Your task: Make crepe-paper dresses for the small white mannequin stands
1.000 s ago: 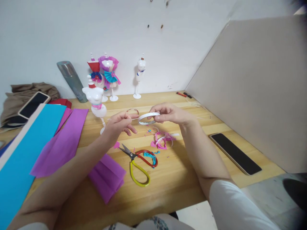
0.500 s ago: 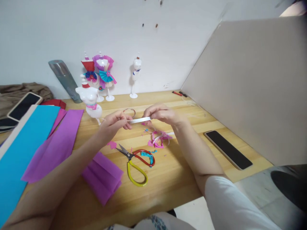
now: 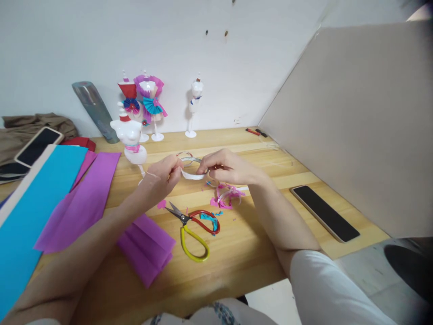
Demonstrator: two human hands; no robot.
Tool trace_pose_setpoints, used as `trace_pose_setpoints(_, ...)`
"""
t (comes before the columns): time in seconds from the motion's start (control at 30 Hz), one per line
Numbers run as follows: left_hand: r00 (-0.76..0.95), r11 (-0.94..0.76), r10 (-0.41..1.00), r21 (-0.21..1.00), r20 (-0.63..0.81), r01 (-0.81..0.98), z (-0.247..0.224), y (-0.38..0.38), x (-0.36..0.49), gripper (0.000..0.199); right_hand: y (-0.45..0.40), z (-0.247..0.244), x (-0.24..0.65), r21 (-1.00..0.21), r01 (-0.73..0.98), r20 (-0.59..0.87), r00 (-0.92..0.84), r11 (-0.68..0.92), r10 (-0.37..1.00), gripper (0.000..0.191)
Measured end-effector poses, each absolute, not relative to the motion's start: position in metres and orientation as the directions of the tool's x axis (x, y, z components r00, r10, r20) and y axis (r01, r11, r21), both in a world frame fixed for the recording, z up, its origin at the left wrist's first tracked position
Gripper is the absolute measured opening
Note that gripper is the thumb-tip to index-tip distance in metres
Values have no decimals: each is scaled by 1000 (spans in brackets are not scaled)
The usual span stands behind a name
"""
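Note:
Between my hands, above the table, is a thin white tape roll [image 3: 193, 175] seen tilted as an open ring. My left hand [image 3: 164, 175] pinches its left side with fingers closed. At its right side, my right hand [image 3: 228, 167] has its fingers closed on the band, and part of the roll hides behind them. Just behind is a reddish-brown ring [image 3: 184, 155], partly covered by the roll. Below the hands lie scissors [image 3: 184, 219] with one red and one yellow handle, blades parted. Pink and white scraps [image 3: 228, 196] lie under my right wrist.
Purple crepe paper [image 3: 147, 248] and blue paper [image 3: 43, 189] cover the left. A small white dress form [image 3: 126, 131] stands near my left hand; several others stand by the wall. A bottle [image 3: 94, 110] leans there. A phone [image 3: 324, 212] lies at right beside a partition [image 3: 365, 122].
The white band was a flat, edge-on strip between my hands; now it is turned and shows as a ring. My hands have come slightly closer together, and the view has shifted a little.

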State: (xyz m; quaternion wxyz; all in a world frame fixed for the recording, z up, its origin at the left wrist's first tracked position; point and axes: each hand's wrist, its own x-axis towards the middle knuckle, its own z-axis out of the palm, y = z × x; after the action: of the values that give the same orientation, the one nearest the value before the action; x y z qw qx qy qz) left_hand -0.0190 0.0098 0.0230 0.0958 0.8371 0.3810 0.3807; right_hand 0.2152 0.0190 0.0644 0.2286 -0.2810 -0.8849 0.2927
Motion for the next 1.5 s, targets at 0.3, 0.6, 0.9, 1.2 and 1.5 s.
trace_pose_setpoints(0.3, 349, -472, 866, 817, 358, 332, 39, 3, -18, 19, 33, 62, 225, -704, 329, 238, -725, 629, 646, 18)
trace_pose_setpoints(0.6, 301, -474, 868, 839, 394, 268, 37, 7, -15, 19, 49, 46, 231, -855, 143, 249, -729, 498, 637, 23)
trace_pose_setpoints(0.9, 276, -602, 798, 699, 535, 385, 30, 10, -17, 19, 46, 45, 222, -864, 159, 235, -711, 478, 662, 16)
trace_pose_setpoints(1.2, 322, -598, 802, 663, 504, 450, 29, 11, -21, 15, 44, 41, 216, -887, 99, 276, -668, 451, 691, 14)
trace_pose_setpoints(1.5, 321, -640, 769, 661, 553, 393, 31, 11, -20, 18, 47, 40, 221, -867, 79, 320, -668, 491, 672, 15)
